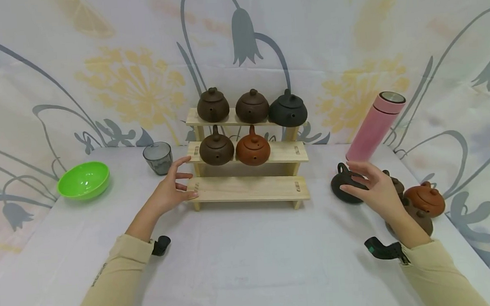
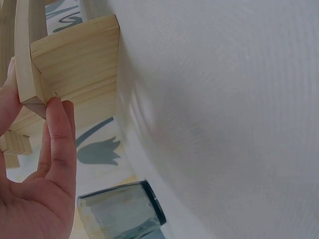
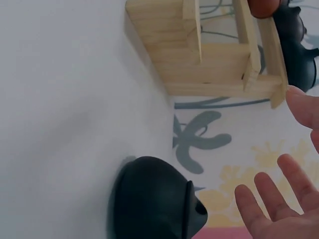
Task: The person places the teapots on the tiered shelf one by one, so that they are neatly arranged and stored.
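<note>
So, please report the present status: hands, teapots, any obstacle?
Left fingers hold rack's left end. Right fingers empty, near black teapot. Five teapots on rack. Pink bottle close behind, could obstruct.

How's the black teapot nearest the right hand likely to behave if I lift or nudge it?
The black teapot looks rigid and probably brittle, given its ceramic-like body. Its squat, low shape suggests a gentle nudge would slide it rather than tip it. The lid shows a raised rim, so it may slip off if tilted.
</note>
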Motion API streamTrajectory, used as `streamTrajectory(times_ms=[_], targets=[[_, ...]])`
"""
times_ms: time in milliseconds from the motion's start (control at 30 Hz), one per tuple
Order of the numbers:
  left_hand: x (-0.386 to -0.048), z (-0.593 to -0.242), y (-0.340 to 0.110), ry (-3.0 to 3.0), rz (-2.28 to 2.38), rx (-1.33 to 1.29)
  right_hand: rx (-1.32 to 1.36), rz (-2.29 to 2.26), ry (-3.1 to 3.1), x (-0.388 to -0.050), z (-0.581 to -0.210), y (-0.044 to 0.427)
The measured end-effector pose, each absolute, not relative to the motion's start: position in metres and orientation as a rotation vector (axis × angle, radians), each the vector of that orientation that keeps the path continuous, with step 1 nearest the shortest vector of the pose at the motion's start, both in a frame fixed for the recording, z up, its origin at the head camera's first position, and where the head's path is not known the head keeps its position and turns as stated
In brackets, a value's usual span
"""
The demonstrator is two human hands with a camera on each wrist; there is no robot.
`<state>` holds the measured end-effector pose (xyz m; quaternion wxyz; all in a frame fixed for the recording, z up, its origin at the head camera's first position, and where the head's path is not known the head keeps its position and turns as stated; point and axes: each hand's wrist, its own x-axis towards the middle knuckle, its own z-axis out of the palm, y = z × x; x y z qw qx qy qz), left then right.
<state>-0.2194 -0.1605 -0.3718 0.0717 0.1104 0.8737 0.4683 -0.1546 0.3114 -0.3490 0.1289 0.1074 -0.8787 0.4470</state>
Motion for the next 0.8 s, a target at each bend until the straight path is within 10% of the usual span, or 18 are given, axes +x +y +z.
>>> streamTrajectory(times_ms=[800], targets=[[-0.218,-0.371,-0.161,2.633,1.401,0.331,-0.046,1.363,-2.711,-0.159,-0.372,0.335]])
